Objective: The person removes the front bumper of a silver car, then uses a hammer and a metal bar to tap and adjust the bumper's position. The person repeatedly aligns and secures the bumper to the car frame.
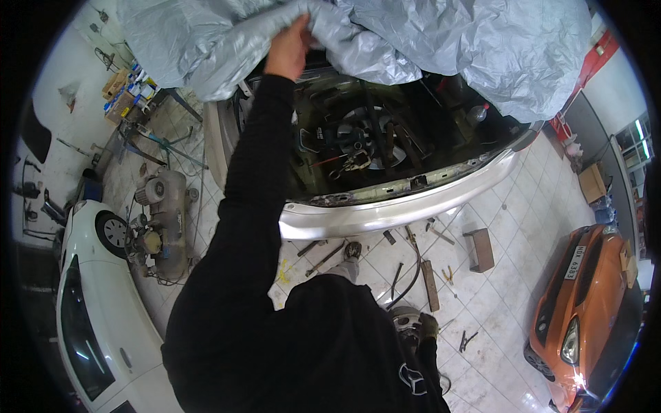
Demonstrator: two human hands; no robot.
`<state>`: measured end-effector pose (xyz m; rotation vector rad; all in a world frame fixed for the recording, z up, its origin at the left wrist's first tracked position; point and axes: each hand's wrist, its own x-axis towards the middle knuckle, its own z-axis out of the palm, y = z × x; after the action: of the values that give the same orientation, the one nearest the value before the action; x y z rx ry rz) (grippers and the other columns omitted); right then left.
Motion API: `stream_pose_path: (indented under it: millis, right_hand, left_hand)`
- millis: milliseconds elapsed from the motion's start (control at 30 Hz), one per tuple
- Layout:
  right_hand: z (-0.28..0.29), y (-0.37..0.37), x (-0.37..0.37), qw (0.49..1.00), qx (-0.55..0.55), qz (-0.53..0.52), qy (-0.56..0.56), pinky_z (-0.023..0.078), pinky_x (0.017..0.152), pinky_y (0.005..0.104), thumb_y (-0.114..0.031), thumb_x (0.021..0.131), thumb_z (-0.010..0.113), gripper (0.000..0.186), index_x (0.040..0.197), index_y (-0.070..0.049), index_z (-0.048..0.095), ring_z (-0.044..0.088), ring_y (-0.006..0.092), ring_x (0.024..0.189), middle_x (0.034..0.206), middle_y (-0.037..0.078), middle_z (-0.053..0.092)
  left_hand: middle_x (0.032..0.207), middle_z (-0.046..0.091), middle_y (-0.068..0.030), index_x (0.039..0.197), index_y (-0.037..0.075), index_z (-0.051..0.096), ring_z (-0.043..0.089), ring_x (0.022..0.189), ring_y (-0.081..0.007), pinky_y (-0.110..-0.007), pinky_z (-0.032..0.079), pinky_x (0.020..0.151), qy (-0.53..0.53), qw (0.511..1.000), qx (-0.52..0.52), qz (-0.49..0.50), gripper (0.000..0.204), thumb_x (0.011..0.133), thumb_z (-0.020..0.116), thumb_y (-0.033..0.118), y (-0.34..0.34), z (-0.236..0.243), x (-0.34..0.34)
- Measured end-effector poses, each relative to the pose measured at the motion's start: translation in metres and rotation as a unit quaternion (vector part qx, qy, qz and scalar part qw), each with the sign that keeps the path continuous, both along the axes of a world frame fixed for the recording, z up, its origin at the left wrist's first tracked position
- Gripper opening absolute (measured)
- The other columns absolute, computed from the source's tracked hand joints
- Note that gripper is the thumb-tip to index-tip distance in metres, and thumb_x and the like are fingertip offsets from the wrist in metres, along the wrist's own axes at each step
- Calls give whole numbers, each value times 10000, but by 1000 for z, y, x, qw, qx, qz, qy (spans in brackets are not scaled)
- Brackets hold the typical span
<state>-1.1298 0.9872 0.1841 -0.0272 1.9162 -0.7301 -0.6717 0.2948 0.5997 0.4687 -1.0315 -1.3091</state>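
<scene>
My left hand (292,49) is raised at the far side, bare, its fingers closed on a fold of the silver car cover (385,58). That crinkled sheet is bunched over the upper part of a silver car. Below it the car's rear is open, showing a dark trunk (413,117) with loose tools lying in it. My right hand (427,326) hangs low beside my body in a dirty glove. It grips a tool with a round grey head (406,321); the exact kind is hard to make out, partly hidden by hand and body.
The silver bumper (392,224) curves in front of me. Hand tools, a hose (416,268), a wooden strip (430,286) and a brown box-shaped block (479,250) litter the tiles. A compressor (165,220) and white car (103,303) stand left, an orange car (585,310) right.
</scene>
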Motion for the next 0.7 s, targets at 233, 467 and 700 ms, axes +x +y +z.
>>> stream_pose_path:
  millis: [233,467,700]
  right_hand:
    - [18,-165,0,992,-113,41,-41,588,667,424,-433,965,702,524,1305,-41,625,717,284,880,1093,111,653]
    - [167,-410,3,906,-398,104,-101,543,945,392,-583,1061,564,608,1329,-39,606,669,231,1150,1223,98,675]
    - [410,-623,5,654,-627,271,324,272,1223,639,-658,1015,457,819,1596,-83,402,382,393,1497,1635,144,431]
  left_hand:
    - [1197,724,-87,1278,33,660,686,1082,-252,-416,517,994,-40,966,-240,91,279,1073,602,212,71,233,31]
    - [1468,592,-123,1440,80,575,535,1380,-300,-505,413,1170,-10,964,-198,180,480,1053,631,359,152,210,23]
    - [1633,400,-224,1624,56,353,432,1483,-394,-562,333,1248,-269,670,-503,476,891,915,771,397,234,202,6]
